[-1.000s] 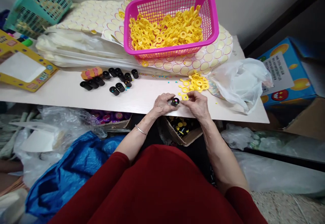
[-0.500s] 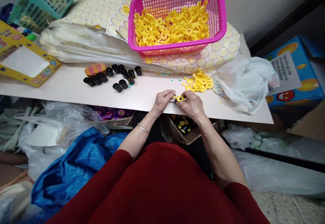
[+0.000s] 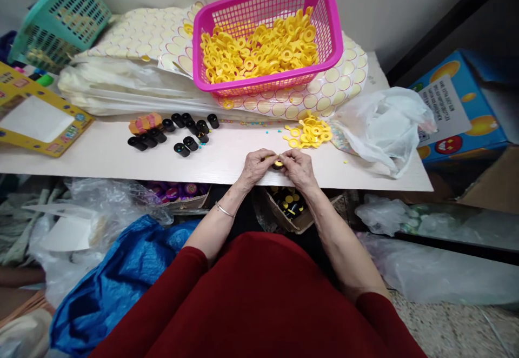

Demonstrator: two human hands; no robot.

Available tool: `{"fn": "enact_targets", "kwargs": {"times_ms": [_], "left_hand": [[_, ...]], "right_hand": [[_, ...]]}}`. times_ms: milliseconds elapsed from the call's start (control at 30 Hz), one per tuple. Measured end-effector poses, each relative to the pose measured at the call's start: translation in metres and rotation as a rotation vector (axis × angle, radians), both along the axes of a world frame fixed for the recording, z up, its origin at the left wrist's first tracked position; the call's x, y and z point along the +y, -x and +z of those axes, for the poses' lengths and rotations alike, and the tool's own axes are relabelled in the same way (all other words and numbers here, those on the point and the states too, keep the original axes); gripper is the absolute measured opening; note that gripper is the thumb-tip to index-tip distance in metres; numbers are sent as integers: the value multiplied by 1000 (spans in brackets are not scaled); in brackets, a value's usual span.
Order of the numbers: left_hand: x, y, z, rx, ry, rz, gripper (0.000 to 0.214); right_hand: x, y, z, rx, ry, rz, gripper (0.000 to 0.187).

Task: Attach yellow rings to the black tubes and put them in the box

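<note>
My left hand (image 3: 256,167) and my right hand (image 3: 299,167) meet at the table's front edge, fingers pinched together around a small black tube with a yellow cap (image 3: 278,163), mostly hidden between them. A small heap of loose yellow caps (image 3: 308,132) lies just beyond my right hand. Several open black tubes (image 3: 178,130) lie in a cluster to the left on the white tabletop (image 3: 101,152). A pink basket (image 3: 263,33) full of yellow caps stands at the back.
A teal basket (image 3: 60,20) sits at the back left, with a yellow card frame (image 3: 36,120) on the left. A white plastic bag (image 3: 381,128) lies at right. Under the table edge is a cardboard box of capped tubes (image 3: 290,206). A blue bag (image 3: 121,260) is by my lap.
A second ago the black tube stood open between my fingers. A yellow cap then came onto it, and now both hands have closed tighter over tube and cap.
</note>
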State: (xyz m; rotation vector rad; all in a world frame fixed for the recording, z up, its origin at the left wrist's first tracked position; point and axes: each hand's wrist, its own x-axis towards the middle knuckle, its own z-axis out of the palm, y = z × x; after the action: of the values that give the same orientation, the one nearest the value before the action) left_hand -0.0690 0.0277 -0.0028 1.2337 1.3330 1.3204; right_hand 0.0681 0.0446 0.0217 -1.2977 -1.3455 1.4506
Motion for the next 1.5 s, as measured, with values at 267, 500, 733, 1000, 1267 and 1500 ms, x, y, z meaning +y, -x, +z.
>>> {"fn": "enact_targets", "kwargs": {"times_ms": [267, 500, 733, 1000, 1267, 1500], "left_hand": [[1, -13, 9, -170, 219, 62, 38], [-9, -25, 1, -109, 107, 202, 27], [-3, -23, 5, -216, 191, 158, 24], [-8, -21, 12, -374, 207, 144, 38], [-46, -39, 16, -405, 151, 59, 46], [-59, -44, 22, -96, -151, -271, 48]], "right_hand": [[6, 5, -7, 125, 199, -35, 25], [-2, 2, -8, 206, 276, -49, 34], [-3, 11, -12, 208, 229, -188, 29], [-5, 9, -14, 292, 243, -179, 32], [-53, -6, 3, 569, 275, -214, 42], [-74, -45, 14, 557, 425, -117, 39]]}}
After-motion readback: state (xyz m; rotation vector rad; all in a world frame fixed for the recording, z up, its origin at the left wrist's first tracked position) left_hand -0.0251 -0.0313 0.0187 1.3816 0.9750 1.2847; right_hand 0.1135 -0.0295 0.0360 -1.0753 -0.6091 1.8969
